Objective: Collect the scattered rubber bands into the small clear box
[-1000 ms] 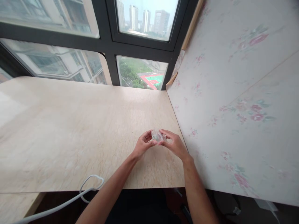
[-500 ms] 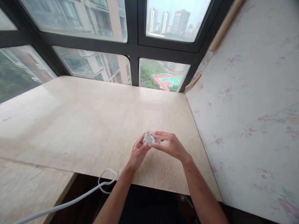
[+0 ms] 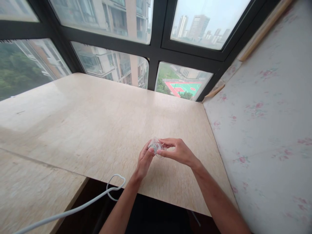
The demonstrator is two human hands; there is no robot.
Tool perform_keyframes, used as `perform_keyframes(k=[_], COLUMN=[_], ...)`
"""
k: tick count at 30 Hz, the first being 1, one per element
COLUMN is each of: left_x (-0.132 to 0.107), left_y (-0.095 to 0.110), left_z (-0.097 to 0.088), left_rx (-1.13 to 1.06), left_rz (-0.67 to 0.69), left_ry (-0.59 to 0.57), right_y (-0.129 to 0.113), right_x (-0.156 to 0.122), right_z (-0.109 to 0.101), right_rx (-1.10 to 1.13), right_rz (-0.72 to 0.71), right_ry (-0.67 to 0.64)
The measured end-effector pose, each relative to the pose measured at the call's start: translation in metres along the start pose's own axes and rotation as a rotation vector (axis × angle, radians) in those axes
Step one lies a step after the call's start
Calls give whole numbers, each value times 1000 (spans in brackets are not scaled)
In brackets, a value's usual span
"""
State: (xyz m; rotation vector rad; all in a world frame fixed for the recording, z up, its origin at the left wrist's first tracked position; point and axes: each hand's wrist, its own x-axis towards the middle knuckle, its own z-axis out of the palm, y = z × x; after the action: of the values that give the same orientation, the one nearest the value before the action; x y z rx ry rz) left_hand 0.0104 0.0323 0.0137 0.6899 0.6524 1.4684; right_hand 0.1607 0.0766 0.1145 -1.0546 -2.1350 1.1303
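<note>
A small clear plastic box (image 3: 154, 144) is held between both my hands, just above the stone-like ledge. Something greenish shows inside it, too small to make out. My left hand (image 3: 145, 158) grips the box from the left, with the thumb on its near side. From the right, my right hand (image 3: 178, 150) pinches it between the thumb and fingers. The fingers partly cover the box's right side.
The pale marbled ledge (image 3: 109, 123) runs back to dark-framed windows (image 3: 156, 48). A white cable (image 3: 80, 207) loops over its front edge at the left. On the right rises a wall with flowered paper (image 3: 265, 130).
The view has turned and tilted slightly, so the windows and wall sit farther right. Between my hands the clear box has tilted a little; both hands keep their hold.
</note>
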Motion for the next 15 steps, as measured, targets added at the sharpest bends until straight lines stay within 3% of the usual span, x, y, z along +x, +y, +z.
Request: perform_keyframes(k=[15], left_x=[-2], left_y=[8], left_z=[-10], left_rx=[-10], left_rz=[-26], left_ry=[-121], right_y=[-2], right_x=[11], right_z=[0], right_rx=[-160], right_rz=[-63], right_ry=[-59])
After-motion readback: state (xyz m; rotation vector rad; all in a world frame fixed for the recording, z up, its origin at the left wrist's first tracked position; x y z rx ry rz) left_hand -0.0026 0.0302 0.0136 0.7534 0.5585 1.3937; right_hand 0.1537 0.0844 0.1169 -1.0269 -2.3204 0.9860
